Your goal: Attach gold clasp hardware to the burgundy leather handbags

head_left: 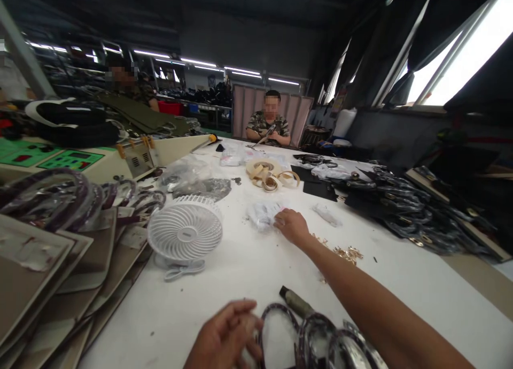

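My right hand (292,225) reaches far out over the white table (240,262), its fingers curled down onto a small clear plastic bag (262,215). Close to me, my left hand (226,334) rests at the near edge, fingers bent round the end of a dark patterned bag handle (276,313). More looped handles (336,345) lie right beside it. A small pile of gold metal fittings (348,253) sits just right of my right forearm. A dark tool with a greenish grip (295,301) lies between my two hands.
A white desk fan (185,231) stands left of centre. Stacked flat bag panels (60,273) and dark handles (60,192) fill the left. Tape rolls (267,174), black pieces (318,188) and dark straps (404,208) lie further back. A seated person (269,124) works at the far end.
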Demonstrator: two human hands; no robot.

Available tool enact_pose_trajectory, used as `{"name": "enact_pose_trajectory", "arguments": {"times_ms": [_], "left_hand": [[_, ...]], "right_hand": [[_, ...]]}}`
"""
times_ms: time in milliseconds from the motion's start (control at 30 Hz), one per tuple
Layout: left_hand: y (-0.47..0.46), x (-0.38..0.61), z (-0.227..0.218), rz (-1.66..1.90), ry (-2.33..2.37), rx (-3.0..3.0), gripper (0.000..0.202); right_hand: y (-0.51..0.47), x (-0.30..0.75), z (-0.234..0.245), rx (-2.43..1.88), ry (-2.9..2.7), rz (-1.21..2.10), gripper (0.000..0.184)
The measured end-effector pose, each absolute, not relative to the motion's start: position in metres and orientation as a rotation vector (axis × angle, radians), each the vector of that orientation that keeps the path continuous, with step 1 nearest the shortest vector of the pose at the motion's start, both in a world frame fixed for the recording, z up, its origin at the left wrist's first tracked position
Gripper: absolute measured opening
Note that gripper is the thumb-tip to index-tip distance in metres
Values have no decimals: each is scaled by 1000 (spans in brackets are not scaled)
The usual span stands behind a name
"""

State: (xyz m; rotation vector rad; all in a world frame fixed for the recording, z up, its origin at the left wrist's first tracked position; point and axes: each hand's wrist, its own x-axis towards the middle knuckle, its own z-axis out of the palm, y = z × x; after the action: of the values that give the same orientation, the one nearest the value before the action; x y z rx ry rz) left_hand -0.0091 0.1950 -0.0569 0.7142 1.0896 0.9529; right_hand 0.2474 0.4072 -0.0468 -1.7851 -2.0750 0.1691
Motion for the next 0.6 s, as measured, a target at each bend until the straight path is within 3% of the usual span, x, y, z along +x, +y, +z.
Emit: {"name": "enact_pose_trajectory", "arguments": {"times_ms": [100,267,367,500,600], "left_hand": [[254,3,-57,1110,1253,997,50],[326,50,-83,1177,1341,1068,80],[346,65,-92,1168,1366,1075,87],[354,60,-96,1190,1413,1113,73],[351,50,-101,1227,1378,1098,64]], "right_hand": [[403,258,-49,-1692,-2085,226,14],[363,257,-40,-1457,-2145,312,12],[326,249,-37,-1349,-2194,383,10],[302,241,-25,-1258,-2243,593,10],[327,249,-6,-1425,-2069,482,16]]}}
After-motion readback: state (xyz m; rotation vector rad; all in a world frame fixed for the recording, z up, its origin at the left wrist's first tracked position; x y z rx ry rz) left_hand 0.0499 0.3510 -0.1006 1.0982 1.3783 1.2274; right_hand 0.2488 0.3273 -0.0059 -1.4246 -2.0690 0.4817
